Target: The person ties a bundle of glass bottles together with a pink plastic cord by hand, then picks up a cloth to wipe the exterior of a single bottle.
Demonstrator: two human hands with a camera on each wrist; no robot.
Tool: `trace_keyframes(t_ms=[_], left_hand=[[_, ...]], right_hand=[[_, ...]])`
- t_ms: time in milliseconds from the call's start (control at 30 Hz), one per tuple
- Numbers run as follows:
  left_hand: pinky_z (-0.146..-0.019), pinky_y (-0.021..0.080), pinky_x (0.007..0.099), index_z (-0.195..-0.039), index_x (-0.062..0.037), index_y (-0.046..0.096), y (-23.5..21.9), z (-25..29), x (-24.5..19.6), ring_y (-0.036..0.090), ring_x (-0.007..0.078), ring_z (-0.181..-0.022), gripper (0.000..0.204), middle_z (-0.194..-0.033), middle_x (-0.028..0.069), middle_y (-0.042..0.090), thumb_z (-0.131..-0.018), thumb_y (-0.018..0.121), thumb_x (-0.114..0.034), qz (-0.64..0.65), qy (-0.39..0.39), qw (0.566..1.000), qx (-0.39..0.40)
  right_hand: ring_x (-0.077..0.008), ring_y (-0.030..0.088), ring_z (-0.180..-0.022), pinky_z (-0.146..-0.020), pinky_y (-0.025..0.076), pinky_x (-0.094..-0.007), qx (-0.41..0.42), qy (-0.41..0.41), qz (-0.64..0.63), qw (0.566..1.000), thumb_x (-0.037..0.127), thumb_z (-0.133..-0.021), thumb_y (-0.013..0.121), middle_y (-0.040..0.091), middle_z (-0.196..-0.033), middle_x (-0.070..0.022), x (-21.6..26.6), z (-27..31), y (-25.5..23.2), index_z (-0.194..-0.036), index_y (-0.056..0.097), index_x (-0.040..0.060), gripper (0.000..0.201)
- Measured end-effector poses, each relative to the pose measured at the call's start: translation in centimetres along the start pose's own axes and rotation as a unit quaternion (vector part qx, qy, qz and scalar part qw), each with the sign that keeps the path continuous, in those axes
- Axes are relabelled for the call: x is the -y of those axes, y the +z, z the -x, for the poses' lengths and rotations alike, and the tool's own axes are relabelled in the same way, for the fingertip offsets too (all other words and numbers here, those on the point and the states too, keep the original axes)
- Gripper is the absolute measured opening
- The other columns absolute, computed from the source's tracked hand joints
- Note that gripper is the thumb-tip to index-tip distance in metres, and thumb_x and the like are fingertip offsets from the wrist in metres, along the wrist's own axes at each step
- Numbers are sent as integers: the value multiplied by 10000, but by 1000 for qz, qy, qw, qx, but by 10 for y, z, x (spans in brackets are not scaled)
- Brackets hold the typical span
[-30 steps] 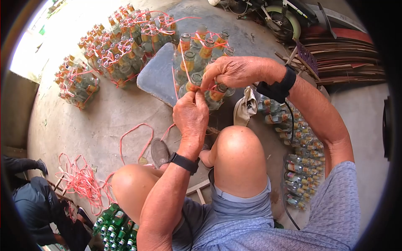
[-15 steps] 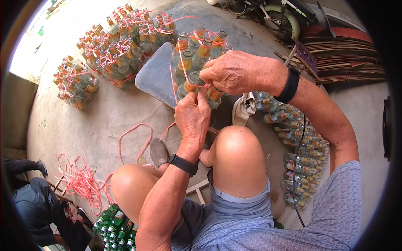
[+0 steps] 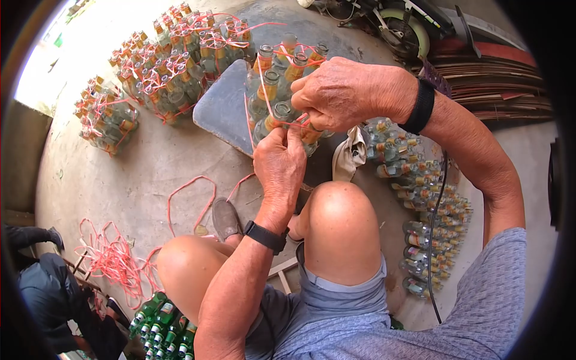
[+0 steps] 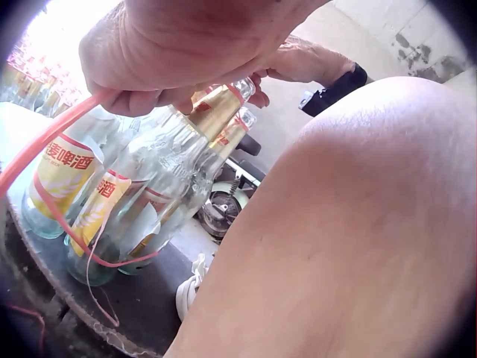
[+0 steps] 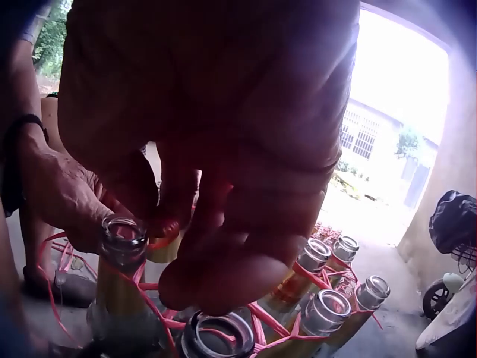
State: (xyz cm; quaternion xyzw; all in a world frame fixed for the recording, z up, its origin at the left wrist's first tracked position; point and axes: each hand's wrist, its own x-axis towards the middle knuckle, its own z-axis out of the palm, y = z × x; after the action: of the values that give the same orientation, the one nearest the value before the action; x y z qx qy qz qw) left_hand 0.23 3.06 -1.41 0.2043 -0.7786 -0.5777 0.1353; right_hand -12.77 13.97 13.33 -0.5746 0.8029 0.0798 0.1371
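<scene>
Head view: tied bottle groups [image 3: 159, 75], left of the grey slab [image 3: 221, 105]. Clear bottles [image 3: 269, 89], open-mouthed, yellow-labelled, laced with pink strap [image 3: 261, 78], at the slab's right edge. Strap pinched by the left hand [image 3: 280, 165], lower right; gripped by the right hand [image 3: 354, 93], farther right.

- Below and left of the left hand's [image 4: 179, 48] grip, in the left wrist view: a yellow-and-white label [image 4: 63, 168] on a bottle [image 4: 46, 221] reads "啤酒" in red, after what looks like "麦"; the smaller line under it is too fine to read.
- Below the grip, one bottle to the right: a label [image 4: 99, 212] shows a red "酒", the rest unclear.
- Just beside the grip, on the right: red characters on two neck labels [image 4: 212, 108] [image 4: 226, 139], not legible.
- Well apart from the grip, head view: green bottles' [image 3: 161, 324] labels, too small to read.
</scene>
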Motion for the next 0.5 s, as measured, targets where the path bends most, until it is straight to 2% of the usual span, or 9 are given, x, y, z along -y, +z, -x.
trace_keyframes(t_ms=[67,233,333,433,500], left_hand=[[-537,407,348,-896,69,757,0,1,-3,473,67,-614,367,-597,48,594,-1075,707,-248,16,-2,1000,2],[-528,394,327,-931,61,776,0,3,-7,476,54,-613,329,-615,21,612,-1076,703,-226,44,-4,999,9],[-528,391,321,-930,62,776,2,4,-4,473,53,-613,321,-624,4,610,-1076,701,-214,64,-7,998,8],[-531,392,314,-928,64,773,0,3,-5,473,52,-616,315,-630,-8,600,-1076,696,-203,59,-13,998,19],[-533,394,310,-927,64,773,-1,3,-8,471,51,-618,312,-633,-12,591,-1076,692,-197,64,-21,997,25]], right_hand=[[-397,712,-871,-761,582,-508,18,-4,-5,1000,165,-856,672,661,-906,-137,-3,0,-2,-862,654,31,136],[-399,699,-859,-748,568,-518,35,-26,30,999,126,-816,689,646,-904,-139,-7,1,-10,-873,655,25,121],[-397,692,-850,-732,555,-506,7,-33,39,999,125,-798,692,639,-888,-141,-14,4,-11,-857,644,19,131],[-378,682,-815,-697,539,-478,-16,-17,-46,999,111,-776,704,619,-843,-143,-20,11,-21,-835,626,5,144],[-314,670,-770,-666,523,-436,-52,-40,-120,991,103,-780,711,601,-806,-116,-31,12,-14,-835,632,0,141]])
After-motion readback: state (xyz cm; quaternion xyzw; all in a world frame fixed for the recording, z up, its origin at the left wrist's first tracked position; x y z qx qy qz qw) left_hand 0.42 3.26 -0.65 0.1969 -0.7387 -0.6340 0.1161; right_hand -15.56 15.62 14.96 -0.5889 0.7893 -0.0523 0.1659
